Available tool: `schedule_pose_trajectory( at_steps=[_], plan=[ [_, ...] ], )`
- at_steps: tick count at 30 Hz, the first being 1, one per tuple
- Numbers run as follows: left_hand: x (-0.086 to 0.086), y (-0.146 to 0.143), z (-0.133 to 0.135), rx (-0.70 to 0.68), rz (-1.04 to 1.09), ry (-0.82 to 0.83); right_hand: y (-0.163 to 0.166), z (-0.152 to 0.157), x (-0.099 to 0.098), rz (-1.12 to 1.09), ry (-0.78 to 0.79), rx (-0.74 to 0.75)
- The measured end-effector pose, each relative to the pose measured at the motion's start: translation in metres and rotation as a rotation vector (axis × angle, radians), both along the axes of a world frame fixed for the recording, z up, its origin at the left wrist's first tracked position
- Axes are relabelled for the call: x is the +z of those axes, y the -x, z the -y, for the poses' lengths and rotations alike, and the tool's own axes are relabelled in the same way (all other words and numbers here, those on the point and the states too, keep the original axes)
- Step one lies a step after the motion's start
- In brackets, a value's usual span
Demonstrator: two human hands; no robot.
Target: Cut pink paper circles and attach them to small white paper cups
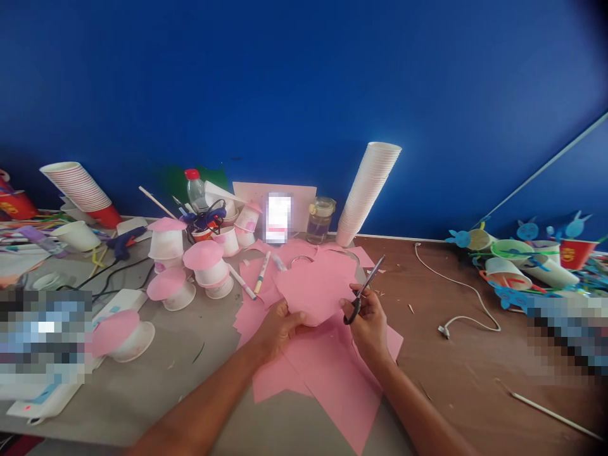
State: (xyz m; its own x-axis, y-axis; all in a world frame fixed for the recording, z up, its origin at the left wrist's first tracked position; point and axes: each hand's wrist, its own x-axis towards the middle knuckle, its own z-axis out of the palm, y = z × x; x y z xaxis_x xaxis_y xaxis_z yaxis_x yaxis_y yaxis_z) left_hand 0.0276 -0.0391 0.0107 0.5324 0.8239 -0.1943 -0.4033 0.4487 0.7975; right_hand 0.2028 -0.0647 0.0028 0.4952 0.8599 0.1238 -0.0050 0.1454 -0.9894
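A rounded piece of pink paper (311,288) is pinched at its lower left edge by my left hand (280,329), the thumb lying on top. My right hand (368,320) is closed round the dark handles of a pair of scissors (373,272), whose blades point up and away to the right. The fingertips of that hand are close to the paper's right edge; whether they touch it I cannot tell. Beneath both hands lie larger pink paper sheets (342,392), partly overlapping. Two markers (262,272) rest at the left of the sheets.
Paper cups with pink tops (206,269) stand on the left, near a blue glue gun (126,244) and a white power strip (118,301). A tall cup stack (370,190) leans by a glass jar (320,218). A white cable (468,285) and cup crafts (510,272) lie right.
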Motion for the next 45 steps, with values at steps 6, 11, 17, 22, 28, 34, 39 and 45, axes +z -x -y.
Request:
schedule_pose_trajectory(
  at_steps=[6, 11, 17, 22, 28, 34, 39, 45],
  plan=[
    [-0.005, 0.003, -0.004, 0.024, 0.124, 0.09, 0.002, 0.0, 0.002, -0.023, 0.02, 0.075],
    [-0.001, 0.005, -0.006, 0.037, 0.161, 0.232, 0.002, -0.001, 0.002, 0.005, 0.038, 0.088],
    [-0.002, 0.006, -0.008, -0.01, 0.148, 0.236, 0.0, -0.001, 0.001, 0.031, 0.05, 0.117],
    [-0.005, 0.005, -0.015, 0.173, 0.295, 0.23, 0.005, 0.008, 0.007, 0.048, 0.075, 0.241],
    [0.0, 0.005, -0.018, 0.225, 0.371, 0.313, 0.02, 0.017, 0.004, 0.066, 0.173, 0.438],
    [-0.003, 0.005, -0.019, 0.247, 0.45, 0.291, 0.032, 0.021, -0.005, 0.283, 0.189, 0.532],
    [-0.002, 0.004, -0.017, 0.196, 0.445, 0.265, 0.037, 0.021, -0.003, 0.395, 0.172, 0.549],
    [0.002, 0.001, -0.013, 0.127, 0.393, 0.244, 0.04, 0.021, 0.004, 0.331, 0.187, 0.543]
  ],
)
